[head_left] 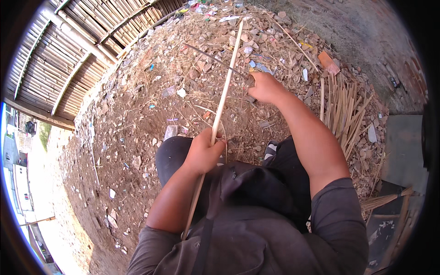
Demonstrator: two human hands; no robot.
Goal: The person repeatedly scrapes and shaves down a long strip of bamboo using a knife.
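Observation:
My left hand (205, 151) is closed around a long pale bamboo strip (228, 82). The strip slants up and away from beside my left arm, its far tip over the littered ground. In my closed right hand (265, 87) is a knife with a long, thin, dark blade (206, 54). The blade points to the far left and crosses the strip well beyond my left hand; whether the two touch I cannot tell. My fingers hide most of the knife's handle. A thin sliver hangs beside the strip near my left hand.
Several split bamboo strips (346, 110) lie piled on the right, near an orange-brown brick (328, 63). A bamboo-slat wall (55, 64) stands at the far left. Stones and plastic scraps cover the dirt (133, 137). A grey panel (403, 146) is at the right edge.

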